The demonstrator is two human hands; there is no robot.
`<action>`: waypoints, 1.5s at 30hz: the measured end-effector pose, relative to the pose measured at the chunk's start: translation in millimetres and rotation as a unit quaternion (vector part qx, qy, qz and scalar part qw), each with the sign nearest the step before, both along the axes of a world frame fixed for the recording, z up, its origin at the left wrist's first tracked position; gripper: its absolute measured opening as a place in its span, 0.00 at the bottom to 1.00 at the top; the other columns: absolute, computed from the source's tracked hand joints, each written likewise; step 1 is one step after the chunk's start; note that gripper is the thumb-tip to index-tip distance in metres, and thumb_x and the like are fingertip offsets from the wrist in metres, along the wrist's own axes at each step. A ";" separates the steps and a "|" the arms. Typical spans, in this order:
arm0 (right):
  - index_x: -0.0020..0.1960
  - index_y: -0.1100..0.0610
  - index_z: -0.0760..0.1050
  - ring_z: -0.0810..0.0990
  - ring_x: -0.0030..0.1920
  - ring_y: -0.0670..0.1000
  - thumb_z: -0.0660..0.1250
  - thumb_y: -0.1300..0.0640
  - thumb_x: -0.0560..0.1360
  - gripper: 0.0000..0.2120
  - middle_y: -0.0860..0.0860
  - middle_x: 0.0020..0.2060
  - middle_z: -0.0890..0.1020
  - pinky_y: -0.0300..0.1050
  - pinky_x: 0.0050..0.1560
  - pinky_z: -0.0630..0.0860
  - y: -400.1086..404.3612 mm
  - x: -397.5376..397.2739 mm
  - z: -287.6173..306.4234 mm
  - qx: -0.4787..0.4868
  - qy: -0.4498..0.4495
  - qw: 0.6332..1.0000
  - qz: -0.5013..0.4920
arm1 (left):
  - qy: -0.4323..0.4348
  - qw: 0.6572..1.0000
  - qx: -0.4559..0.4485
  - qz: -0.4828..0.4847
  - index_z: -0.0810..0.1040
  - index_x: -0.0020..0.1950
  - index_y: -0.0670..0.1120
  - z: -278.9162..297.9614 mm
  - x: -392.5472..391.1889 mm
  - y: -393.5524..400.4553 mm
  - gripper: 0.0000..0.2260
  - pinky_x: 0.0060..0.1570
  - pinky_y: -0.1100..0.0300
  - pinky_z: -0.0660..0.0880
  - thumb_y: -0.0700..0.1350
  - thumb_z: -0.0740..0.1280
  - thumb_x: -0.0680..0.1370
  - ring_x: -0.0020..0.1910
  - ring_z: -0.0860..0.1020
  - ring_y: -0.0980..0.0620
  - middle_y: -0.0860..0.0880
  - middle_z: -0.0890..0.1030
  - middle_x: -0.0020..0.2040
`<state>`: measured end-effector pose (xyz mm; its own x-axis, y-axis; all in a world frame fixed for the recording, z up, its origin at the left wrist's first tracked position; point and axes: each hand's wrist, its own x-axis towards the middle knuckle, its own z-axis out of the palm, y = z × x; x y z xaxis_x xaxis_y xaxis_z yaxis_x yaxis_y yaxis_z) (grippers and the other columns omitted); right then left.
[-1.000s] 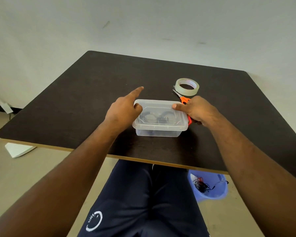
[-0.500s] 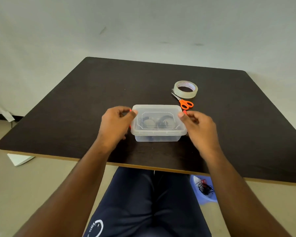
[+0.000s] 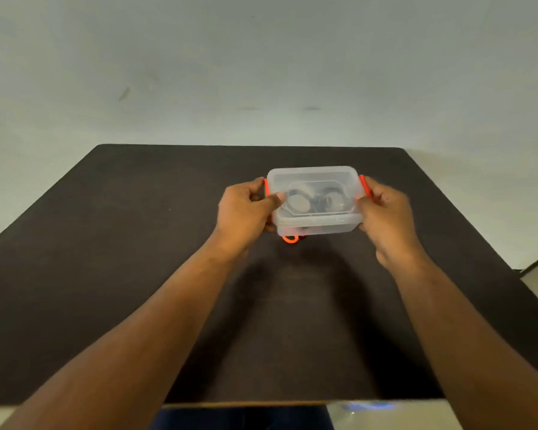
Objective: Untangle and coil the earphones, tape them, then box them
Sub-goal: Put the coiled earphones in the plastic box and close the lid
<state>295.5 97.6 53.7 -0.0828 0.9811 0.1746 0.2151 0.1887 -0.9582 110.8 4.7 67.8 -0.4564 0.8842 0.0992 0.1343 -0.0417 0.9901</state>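
A clear plastic box [image 3: 316,181] with its lid on and orange side clips is held up above the dark table, tilted toward me. Dark coiled earphones [image 3: 319,201] show blurred through the lid. My left hand [image 3: 246,209] grips the box's left end, thumb on the lid. My right hand [image 3: 385,212] grips the right end by the orange clip. An orange scissors handle [image 3: 290,239] peeks out under the box's lower edge; the tape roll is hidden behind the box.
The dark table [image 3: 106,259] spreads wide to the left and toward me, with its front edge near the bottom of the view. A pale wall stands behind it. A bit of a blue bin [image 3: 370,406] shows below the table edge.
The box has been lifted off the table and carried up and away from me in both hands. It now covers the tape roll and most of the scissors. My view has tilted upward.
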 end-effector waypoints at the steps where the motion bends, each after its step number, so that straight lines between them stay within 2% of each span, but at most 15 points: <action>1: 0.51 0.46 0.82 0.82 0.48 0.47 0.61 0.60 0.75 0.14 0.45 0.45 0.85 0.55 0.52 0.80 20.3 5.9 -0.6 0.001 -0.007 1.000 -0.019 | -0.017 1.000 -0.002 -0.014 0.80 0.58 0.39 0.0 6.0 20.1 0.11 0.28 0.60 0.78 0.38 0.70 0.77 0.26 0.77 0.57 0.51 0.79 0.30; 4: 0.49 0.50 0.82 0.82 0.46 0.51 0.59 0.61 0.73 0.15 0.50 0.44 0.85 0.55 0.48 0.80 83.3 26.8 -3.4 -0.013 -0.065 0.996 -0.067 | -0.054 0.997 -0.041 -0.032 0.77 0.64 0.40 -6.3 24.9 91.2 0.18 0.35 0.57 0.81 0.38 0.73 0.75 0.29 0.77 0.54 0.48 0.81 0.35; 6: 0.45 0.52 0.82 0.81 0.44 0.55 0.58 0.63 0.73 0.14 0.54 0.44 0.84 0.54 0.47 0.80 115.9 36.0 -4.0 -0.013 -0.100 0.991 -0.094 | -0.035 0.997 -0.063 -0.040 0.81 0.57 0.39 -13.6 35.6 134.4 0.12 0.38 0.55 0.82 0.38 0.73 0.74 0.34 0.81 0.50 0.43 0.84 0.42; 11: 0.61 0.57 0.79 0.79 0.55 0.61 0.57 0.64 0.75 0.19 0.55 0.55 0.83 0.53 0.58 0.77 203.3 49.3 -10.1 0.015 -0.161 0.975 -0.153 | 0.088 0.991 -0.092 -0.032 0.78 0.36 0.38 -27.0 57.3 234.3 0.06 0.39 0.48 0.83 0.37 0.68 0.72 0.39 0.84 0.42 0.41 0.84 0.40; 15: 0.65 0.55 0.77 0.76 0.64 0.59 0.59 0.62 0.78 0.18 0.54 0.64 0.79 0.48 0.67 0.71 266.1 51.6 -14.6 0.008 -0.138 0.972 -0.189 | 0.202 0.972 -0.093 -0.077 0.76 0.43 0.40 -25.0 65.7 295.8 0.05 0.31 0.61 0.71 0.40 0.62 0.76 0.38 0.78 0.47 0.47 0.78 0.38; 19: 0.65 0.55 0.77 0.77 0.63 0.57 0.63 0.59 0.77 0.16 0.53 0.64 0.78 0.47 0.66 0.72 314.5 51.8 -23.0 -0.017 -0.079 0.974 -0.210 | 0.254 0.960 -0.083 -0.079 0.73 0.44 0.40 -26.7 67.6 348.6 0.06 0.30 0.61 0.64 0.40 0.60 0.78 0.40 0.74 0.48 0.46 0.76 0.42; 25: 0.66 0.54 0.75 0.75 0.64 0.58 0.58 0.59 0.79 0.18 0.54 0.65 0.77 0.45 0.65 0.70 348.7 49.5 -29.3 -0.026 -0.112 0.980 -0.161 | 0.152 0.978 -0.111 -0.089 0.77 0.56 0.42 -36.1 61.6 384.2 0.11 0.40 0.57 0.74 0.48 0.61 0.82 0.48 0.78 0.42 0.46 0.77 0.47; 27: 0.69 0.54 0.71 0.71 0.68 0.59 0.56 0.51 0.80 0.20 0.56 0.69 0.71 0.52 0.68 0.70 348.5 52.4 -25.3 -0.054 -0.117 0.984 -0.126 | 0.126 0.976 -0.134 -0.119 0.75 0.60 0.45 -31.2 57.2 376.9 0.13 0.38 0.57 0.75 0.51 0.59 0.82 0.46 0.78 0.43 0.46 0.77 0.52; 29: 0.77 0.53 0.57 0.61 0.74 0.59 0.56 0.42 0.80 0.30 0.57 0.77 0.56 0.53 0.73 0.62 336.5 53.1 -20.8 -0.058 -0.171 0.975 -0.131 | 0.159 0.967 -0.140 -0.141 0.65 0.74 0.48 -21.5 45.8 358.5 0.21 0.51 0.53 0.78 0.54 0.58 0.82 0.55 0.77 0.44 0.48 0.74 0.64; 31: 0.77 0.55 0.58 0.63 0.74 0.57 0.59 0.43 0.80 0.30 0.57 0.77 0.58 0.49 0.74 0.60 303.0 46.0 -14.1 0.039 -0.188 0.970 -0.151 | 0.245 0.958 -0.088 -0.118 0.60 0.78 0.49 -7.9 30.1 322.6 0.26 0.64 0.57 0.70 0.55 0.60 0.82 0.65 0.74 0.48 0.48 0.74 0.68; 34: 0.62 0.55 0.78 0.77 0.60 0.49 0.68 0.55 0.77 0.14 0.54 0.62 0.78 0.31 0.60 0.69 219.1 26.1 -17.2 0.156 -0.117 0.981 -0.020 | 0.345 0.933 0.003 -0.099 0.76 0.68 0.50 5.6 9.0 218.6 0.17 0.54 0.67 0.68 0.50 0.67 0.79 0.55 0.77 0.57 0.54 0.81 0.53; 37: 0.62 0.51 0.79 0.72 0.64 0.40 0.71 0.60 0.74 0.16 0.47 0.67 0.73 0.26 0.60 0.66 138.2 4.2 -37.5 0.159 -0.199 0.937 0.239 | 0.424 0.897 0.055 -0.111 0.84 0.50 0.51 -13.0 -3.5 102.9 0.07 0.48 0.61 0.73 0.50 0.67 0.77 0.45 0.78 0.57 0.55 0.83 0.46; 40: 0.71 0.48 0.70 0.57 0.74 0.41 0.70 0.58 0.76 0.25 0.46 0.76 0.59 0.34 0.72 0.56 100.4 -18.1 -53.7 0.201 -0.309 0.862 0.348 | 0.516 0.844 -0.066 -0.133 0.81 0.58 0.58 -46.7 -5.0 32.1 0.20 0.56 0.56 0.73 0.62 0.56 0.75 0.54 0.76 0.54 0.58 0.81 0.57; 42: 0.71 0.48 0.70 0.59 0.75 0.45 0.69 0.55 0.76 0.23 0.48 0.77 0.58 0.45 0.73 0.61 89.3 -32.8 -55.4 0.215 -0.353 0.852 0.322 | 0.555 0.811 -0.121 -0.137 0.74 0.67 0.59 -65.5 -2.0 15.1 0.26 0.61 0.54 0.70 0.66 0.51 0.75 0.62 0.73 0.50 0.57 0.74 0.67; 45: 0.59 0.51 0.78 0.66 0.72 0.47 0.67 0.51 0.76 0.12 0.48 0.73 0.67 0.52 0.67 0.68 73.6 -45.9 -50.3 0.204 -0.379 0.863 0.266 | 0.563 0.811 -0.111 -0.114 0.74 0.68 0.56 -75.9 0.4 8.2 0.18 0.60 0.54 0.70 0.57 0.58 0.81 0.63 0.72 0.49 0.55 0.73 0.67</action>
